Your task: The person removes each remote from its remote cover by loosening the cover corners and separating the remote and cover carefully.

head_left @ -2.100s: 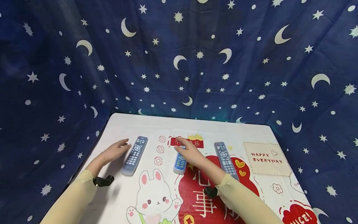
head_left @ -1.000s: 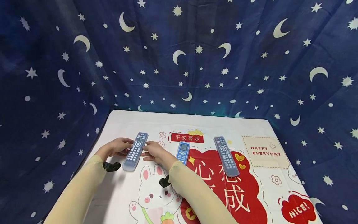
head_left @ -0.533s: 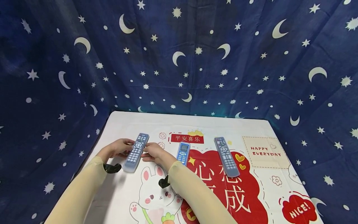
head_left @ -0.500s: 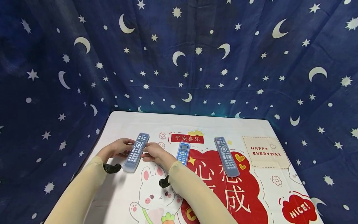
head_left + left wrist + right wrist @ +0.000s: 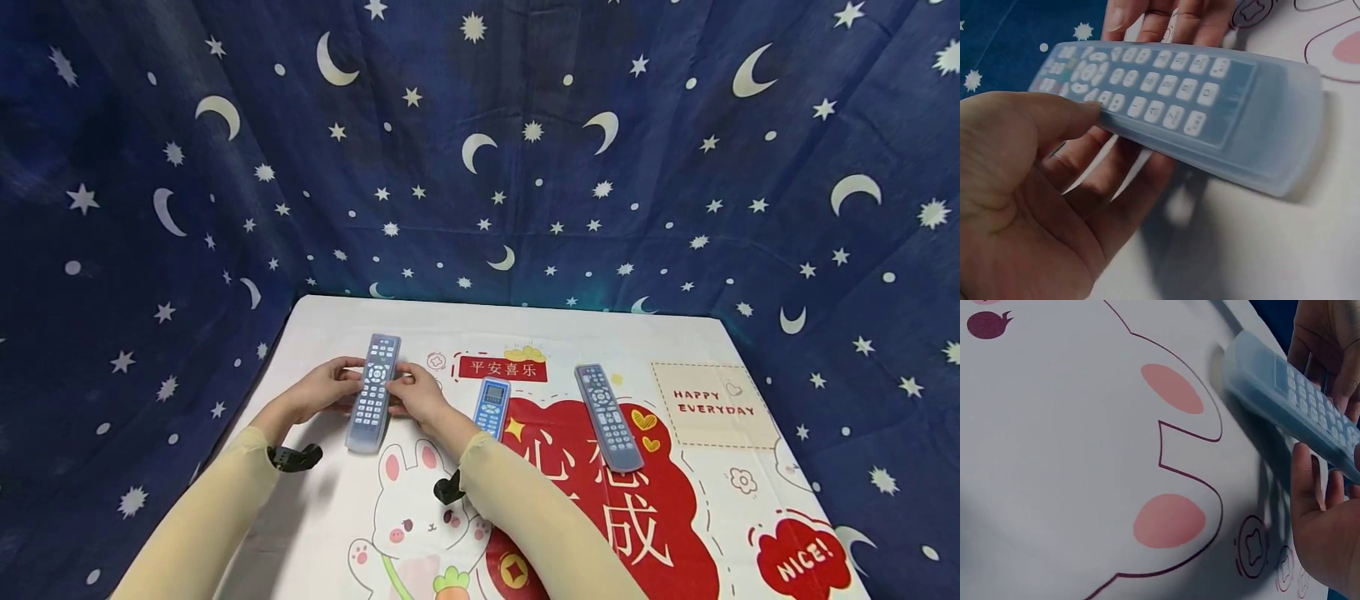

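Observation:
A grey remote control (image 5: 373, 400) in a translucent cover is held between both hands at the left of the table. My left hand (image 5: 318, 390) pinches its left edge, thumb on the keys and fingers curled under it in the left wrist view. From the opposite edge, my right hand (image 5: 426, 402) grips it with thumb and fingers. The keys face up, and in the right wrist view the lower end of the remote (image 5: 1272, 387) is raised above a shadow on the cloth. The right fingertips are partly hidden beneath it.
A smaller blue remote (image 5: 491, 408) lies near the middle of the table, partly behind the right forearm. Another grey remote (image 5: 609, 421) lies to its right. The printed white tablecloth (image 5: 600, 333) reaches a dark blue star-and-moon curtain (image 5: 525, 208) at the back and sides.
The right hand has crossed from above the blue remote to the left remote. Both hands have taken hold of that remote, raised it and turned it slightly more upright in the head view.

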Action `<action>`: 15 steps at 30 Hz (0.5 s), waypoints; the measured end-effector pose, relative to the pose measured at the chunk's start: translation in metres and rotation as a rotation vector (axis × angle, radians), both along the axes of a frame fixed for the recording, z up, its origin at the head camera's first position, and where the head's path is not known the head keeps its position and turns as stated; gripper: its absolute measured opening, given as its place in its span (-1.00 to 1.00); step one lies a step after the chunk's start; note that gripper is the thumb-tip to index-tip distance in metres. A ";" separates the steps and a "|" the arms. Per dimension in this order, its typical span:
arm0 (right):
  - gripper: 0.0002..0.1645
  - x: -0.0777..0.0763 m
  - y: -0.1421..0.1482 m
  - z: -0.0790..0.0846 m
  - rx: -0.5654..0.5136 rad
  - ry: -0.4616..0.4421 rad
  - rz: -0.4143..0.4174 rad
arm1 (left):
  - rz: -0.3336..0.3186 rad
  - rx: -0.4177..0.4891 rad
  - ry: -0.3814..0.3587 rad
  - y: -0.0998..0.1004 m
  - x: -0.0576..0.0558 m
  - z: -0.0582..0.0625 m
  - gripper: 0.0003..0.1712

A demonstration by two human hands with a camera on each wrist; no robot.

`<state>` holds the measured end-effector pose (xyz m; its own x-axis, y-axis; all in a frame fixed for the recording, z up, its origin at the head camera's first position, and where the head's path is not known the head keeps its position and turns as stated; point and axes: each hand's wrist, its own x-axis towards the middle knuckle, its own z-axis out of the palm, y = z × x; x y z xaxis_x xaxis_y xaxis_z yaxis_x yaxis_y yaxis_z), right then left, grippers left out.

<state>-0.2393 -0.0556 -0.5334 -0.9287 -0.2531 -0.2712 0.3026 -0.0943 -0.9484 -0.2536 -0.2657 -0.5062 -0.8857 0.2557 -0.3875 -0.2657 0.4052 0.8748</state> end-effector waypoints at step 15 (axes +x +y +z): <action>-0.54 -0.005 0.011 0.021 0.116 0.186 -0.005 | -0.005 0.118 0.160 0.010 0.004 0.013 -0.32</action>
<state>-0.2448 -0.0441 -0.5121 -0.9666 -0.2254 -0.1222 0.1213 0.0178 -0.9925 -0.2492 -0.2558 -0.4934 -0.9323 0.2952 -0.2091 -0.1179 0.2986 0.9471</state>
